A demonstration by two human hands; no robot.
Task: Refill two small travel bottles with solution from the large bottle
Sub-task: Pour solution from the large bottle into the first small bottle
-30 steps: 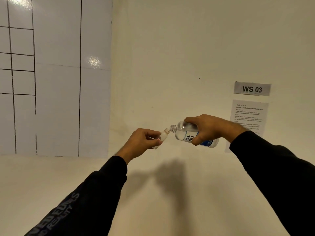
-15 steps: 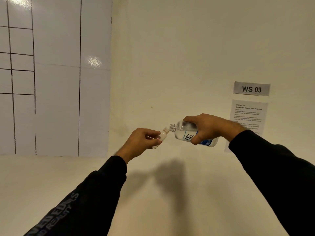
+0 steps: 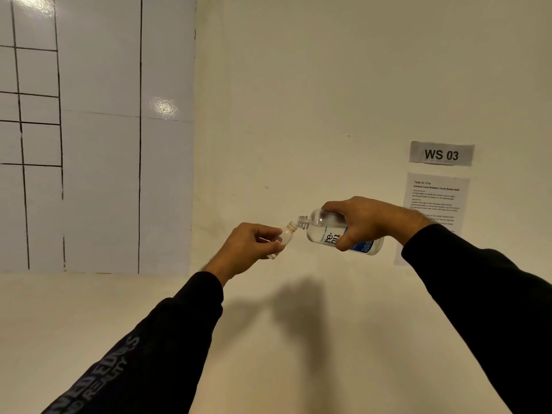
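Right hand (image 3: 367,222) is gripping the tipped large bottle (image 3: 334,231) (uncapped), risking spills beside the left hand's (image 3: 248,245) pinched travel bottle (image 3: 285,236).

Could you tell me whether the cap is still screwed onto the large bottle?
No, the large bottle, gripped by the right hand, shows a bare threaded neck beside the small bottle.
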